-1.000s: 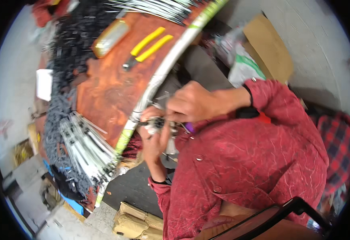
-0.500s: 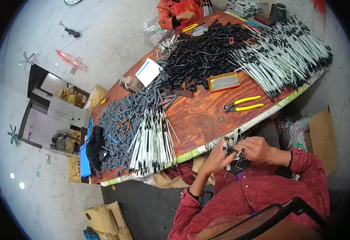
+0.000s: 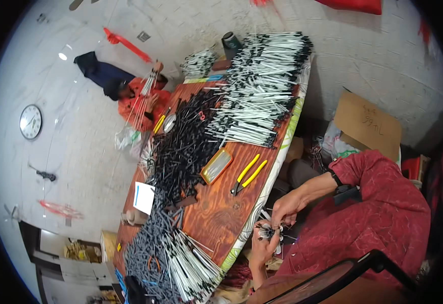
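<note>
Near the table's front edge, my left hand (image 3: 262, 249) is closed around a bundle of white rods with black ends (image 3: 268, 232). Its fingers wrap the rods, and the black ends poke out above them. My right hand (image 3: 288, 206) comes over the top of this bundle with its fingers bent down and pinched at the black ends. Which single rod those fingertips grip is too small to make out. On the table beyond my hands lie yellow-handled pliers (image 3: 249, 175) and a shallow yellow-orange tray of thin pins (image 3: 216, 166).
Many white rods with black ends (image 3: 262, 91) cover the table's far right. Black parts (image 3: 186, 137) are heaped mid-table, grey parts (image 3: 153, 248) at the near left, beside a fanned rod bundle (image 3: 188, 263). Across the table, a co-worker (image 3: 145, 104) holds rods. A cardboard box (image 3: 368, 121) stands at right.
The head view has swung right and tilted, so the table now runs steeply upward. My hands stay together at the bundle. The co-worker now shows more fully, holding up rods.
</note>
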The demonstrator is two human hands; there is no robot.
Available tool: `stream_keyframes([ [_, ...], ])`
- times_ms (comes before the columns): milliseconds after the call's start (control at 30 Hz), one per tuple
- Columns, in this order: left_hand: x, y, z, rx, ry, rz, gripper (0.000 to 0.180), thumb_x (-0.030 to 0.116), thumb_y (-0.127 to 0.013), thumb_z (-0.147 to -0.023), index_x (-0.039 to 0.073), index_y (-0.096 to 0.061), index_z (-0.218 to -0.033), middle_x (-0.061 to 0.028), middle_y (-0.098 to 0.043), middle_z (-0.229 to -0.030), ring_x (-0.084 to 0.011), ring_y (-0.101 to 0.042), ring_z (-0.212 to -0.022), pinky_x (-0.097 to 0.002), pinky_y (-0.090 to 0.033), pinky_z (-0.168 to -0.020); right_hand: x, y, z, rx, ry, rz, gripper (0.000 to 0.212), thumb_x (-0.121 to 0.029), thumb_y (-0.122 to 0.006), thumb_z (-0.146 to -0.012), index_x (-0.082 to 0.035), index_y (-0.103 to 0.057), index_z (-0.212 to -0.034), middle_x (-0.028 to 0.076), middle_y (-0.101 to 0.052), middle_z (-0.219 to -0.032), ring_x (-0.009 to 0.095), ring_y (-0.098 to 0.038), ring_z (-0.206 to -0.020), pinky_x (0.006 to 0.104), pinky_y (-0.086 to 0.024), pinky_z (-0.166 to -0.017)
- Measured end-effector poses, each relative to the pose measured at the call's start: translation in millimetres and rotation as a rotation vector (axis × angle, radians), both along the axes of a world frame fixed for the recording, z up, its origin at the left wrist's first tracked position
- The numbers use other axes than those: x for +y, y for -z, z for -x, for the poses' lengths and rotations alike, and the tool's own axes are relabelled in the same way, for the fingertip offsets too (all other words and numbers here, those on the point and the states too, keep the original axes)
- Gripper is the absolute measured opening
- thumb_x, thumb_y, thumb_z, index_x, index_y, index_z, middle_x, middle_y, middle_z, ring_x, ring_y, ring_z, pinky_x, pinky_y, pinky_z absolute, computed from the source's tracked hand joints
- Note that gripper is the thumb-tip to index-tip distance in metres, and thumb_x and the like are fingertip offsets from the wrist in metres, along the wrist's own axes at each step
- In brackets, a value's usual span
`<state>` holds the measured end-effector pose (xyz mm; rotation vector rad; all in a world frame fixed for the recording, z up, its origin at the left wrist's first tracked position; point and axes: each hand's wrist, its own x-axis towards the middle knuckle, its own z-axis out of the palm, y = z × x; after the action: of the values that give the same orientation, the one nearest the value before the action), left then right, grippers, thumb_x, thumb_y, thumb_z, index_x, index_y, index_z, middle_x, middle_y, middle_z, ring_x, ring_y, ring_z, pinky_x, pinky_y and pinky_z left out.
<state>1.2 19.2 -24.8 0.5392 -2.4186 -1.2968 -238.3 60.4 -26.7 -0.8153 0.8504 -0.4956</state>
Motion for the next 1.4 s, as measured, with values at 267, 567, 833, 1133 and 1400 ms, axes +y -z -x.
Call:
stream_keyframes([
  [267, -10.6, -10.1, -9.3, 0.014, -0.167, -0.143, 0.022, 0.011, -0.063, -0.093, -0.001, -0.058, -0.111, -0.0128, -0.059, -0.103, -0.0261, -0.054, -0.092, -0.0370, -0.043, -0.084, -0.8, -50.2, 59.4, 0.449, 0.329, 0.642, 0.017, -0.022, -0.057, -0.097, -0.006, -0.060, -0.092, 0.007, -0.067, -0.076, 0.018, -0.065, -0.063, 0.0350, -0.053, -0.055],
  [567, -10.1, -20.6, -2.4, 0.025, -0.161, 0.022, 0.026, 0.012, -0.064, -0.091, -0.001, -0.054, -0.111, -0.0124, -0.051, -0.102, -0.0264, -0.051, -0.095, -0.0384, -0.042, -0.089, -46.7, -13.2, 110.9, 1.470, 0.409, 1.321, 0.040, -0.033, -0.078, -0.076, -0.010, -0.057, -0.102, 0.007, -0.055, -0.099, 0.028, -0.053, -0.095, 0.0448, -0.044, -0.079],
  [833, 9.2, -45.8, -14.5, -0.426, -0.268, -0.047, 0.026, 0.021, -0.064, -0.093, -0.002, -0.069, -0.101, -0.0196, -0.066, -0.097, -0.0371, -0.063, -0.096, -0.0411, -0.047, -0.086, -93.4, -4.5, 86.6, 1.278, 0.165, 1.703, 0.030, -0.033, -0.078, -0.076, -0.012, -0.063, -0.091, 0.007, -0.052, -0.093, 0.026, -0.056, -0.090, 0.0378, -0.048, -0.066],
  [1133, 0.9, -32.5, -5.7, 0.064, -0.156, -0.012, 0.012, 0.001, -0.067, -0.084, -0.003, -0.062, -0.094, -0.0109, -0.060, -0.089, -0.0260, -0.060, -0.082, -0.0348, -0.046, -0.080, -7.6, -37.5, 77.3, 0.167, -0.019, 0.308, 0.036, -0.034, -0.060, -0.098, 0.000, -0.067, -0.095, 0.006, -0.070, -0.083, 0.011, -0.066, -0.071, 0.0288, -0.051, -0.065],
  [1400, -2.4, -18.8, -3.3, 0.103, -0.247, -0.167, 0.014, 0.006, -0.069, -0.082, -0.001, -0.061, -0.091, -0.0102, -0.057, -0.090, -0.0253, -0.055, -0.090, -0.0361, -0.044, -0.081, 25.9, -26.5, 60.5, 0.367, -0.075, 0.885, 0.018, -0.010, -0.064, -0.092, -0.003, -0.071, -0.107, 0.012, -0.068, -0.116, 0.025, -0.064, -0.105, 0.0370, -0.051, -0.087],
])
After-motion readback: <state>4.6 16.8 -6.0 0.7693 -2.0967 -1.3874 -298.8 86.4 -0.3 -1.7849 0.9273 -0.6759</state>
